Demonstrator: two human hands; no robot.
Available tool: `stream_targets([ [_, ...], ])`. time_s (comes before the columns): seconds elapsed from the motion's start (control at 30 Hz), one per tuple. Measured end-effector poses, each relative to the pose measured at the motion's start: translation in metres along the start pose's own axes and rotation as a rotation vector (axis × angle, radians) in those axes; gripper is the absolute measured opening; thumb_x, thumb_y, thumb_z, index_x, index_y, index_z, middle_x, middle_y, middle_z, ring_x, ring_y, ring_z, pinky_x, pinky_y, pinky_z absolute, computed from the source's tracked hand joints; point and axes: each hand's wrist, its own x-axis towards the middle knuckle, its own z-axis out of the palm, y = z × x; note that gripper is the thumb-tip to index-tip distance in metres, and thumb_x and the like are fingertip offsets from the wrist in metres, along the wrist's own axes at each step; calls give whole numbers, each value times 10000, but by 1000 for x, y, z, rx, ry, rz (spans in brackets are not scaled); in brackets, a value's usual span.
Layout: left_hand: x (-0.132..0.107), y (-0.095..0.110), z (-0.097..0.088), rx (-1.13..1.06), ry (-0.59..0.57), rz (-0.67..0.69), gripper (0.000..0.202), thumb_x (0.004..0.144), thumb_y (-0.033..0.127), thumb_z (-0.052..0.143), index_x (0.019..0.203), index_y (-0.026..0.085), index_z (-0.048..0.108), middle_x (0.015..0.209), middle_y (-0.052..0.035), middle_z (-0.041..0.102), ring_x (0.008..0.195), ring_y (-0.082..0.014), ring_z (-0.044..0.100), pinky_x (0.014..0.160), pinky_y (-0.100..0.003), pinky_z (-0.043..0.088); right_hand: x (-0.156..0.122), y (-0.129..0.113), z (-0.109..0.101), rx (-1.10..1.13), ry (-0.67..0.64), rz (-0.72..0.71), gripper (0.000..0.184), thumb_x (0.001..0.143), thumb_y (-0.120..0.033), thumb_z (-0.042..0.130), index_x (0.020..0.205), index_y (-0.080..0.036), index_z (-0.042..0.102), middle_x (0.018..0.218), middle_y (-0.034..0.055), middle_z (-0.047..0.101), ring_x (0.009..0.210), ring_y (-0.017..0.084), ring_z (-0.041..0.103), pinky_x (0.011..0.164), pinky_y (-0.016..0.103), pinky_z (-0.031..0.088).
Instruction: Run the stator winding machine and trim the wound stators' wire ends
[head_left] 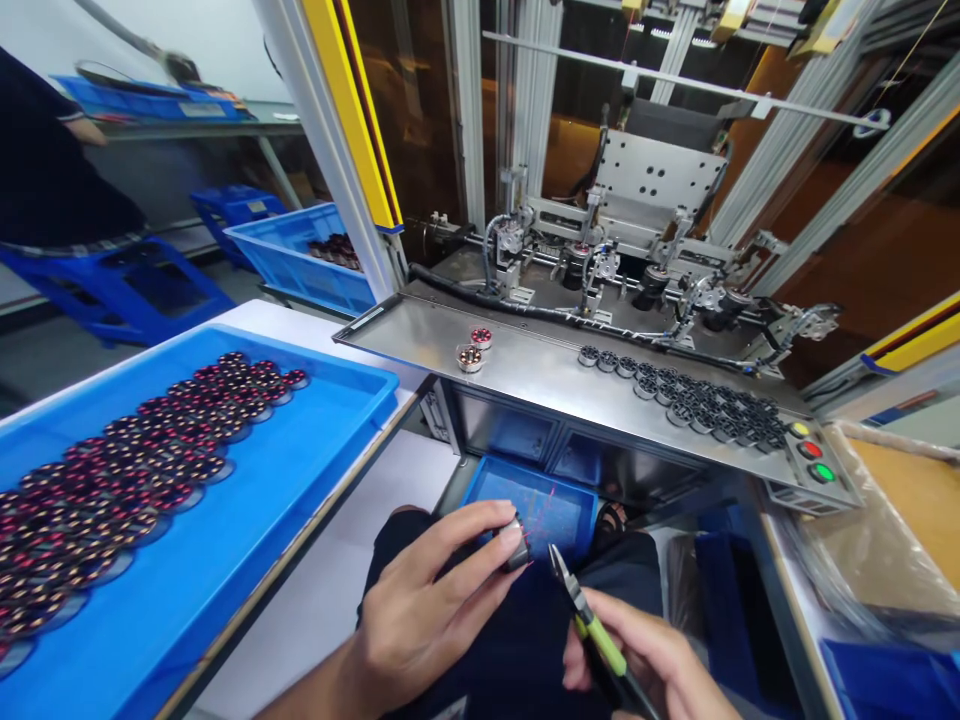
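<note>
I'm watching left hand fingers gripping a core over the blue bin's near edge, right hand clutching pliers, long axis slanting up-left, tips sitting apart, just right of the core.

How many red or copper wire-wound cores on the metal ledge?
2: a red-topped round core; a copper-topped round core nearer the camera. Both on the silver metal ledge, left half. None look hidden.

Pliers — shiny metal, smooth plastic
</note>
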Motion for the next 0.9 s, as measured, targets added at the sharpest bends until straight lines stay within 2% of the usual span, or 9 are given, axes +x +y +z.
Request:
stream_targets([
  [0.13,2,3,-1,-2,16,11,810,708,-32,766,1396,320,523,1155,-37,761,1028,-222,738,965,-309,587,8,-6,5,-12,-24,-4,545,907,-455,616,1429,-422,465,1068,70,689,919,213,712,825,381,579],
  [0.23,5,6,-1,-2,19,19,733,726,-29,752,1358,273,537,1141,-48,767,1035,-208,737,970,-295,584,11,-5,7,-4,-36,9,577,896,-478,619,1441,-351,477,1046,96,681,916,224,703,830,391,569],
  [0.33,8,6,1,0,61,89,558,763,-32,714,1265,175,586,1102,-85,776,1031,-198,738,957,-281,590,11,-3,8,24,-30,71,621,860,-489,660,1424,-272,515,1029,120,671,900,225,686,828,385,557],
  [0.43,9,6,2,1,84,135,440,784,-46,684,1190,102,605,1066,-115,780,1041,-188,732,968,-270,582,12,-3,10,81,-24,92,618,843,-459,689,1415,-295,523,1027,108,658,880,207,667,816,371,545],
  [0.53,8,5,2,0,76,142,430,781,-56,685,1179,85,599,1064,-119,777,1059,-179,723,989,-268,570,13,-2,12,124,-37,96,617,833,-442,710,1411,-346,517,1021,87,648,864,191,651,797,349,531],
  [0.63,6,5,1,-3,70,137,446,774,-59,695,1185,80,594,1082,-122,770,1079,-182,714,997,-272,568,13,-3,14,135,-39,108,621,816,-447,723,1396,-323,539,987,86,641,828,186,638,760,335,524],
  [0.77,4,4,1,-2,60,128,467,765,-67,699,1197,78,593,1084,-118,767,1086,-184,708,1008,-281,564,13,-4,15,100,-18,115,565,862,-349,647,1409,-277,527,894,68,625,696,145,595,647,288,497],
  [0.9,4,2,2,21,58,181,514,747,-104,691,1220,66,587,1089,-125,762,1106,-198,697,1005,-307,572,15,-6,14,-48,48,128,531,814,-195,633,1342,-240,600,715,4,559,593,102,476,553,225,412],
])
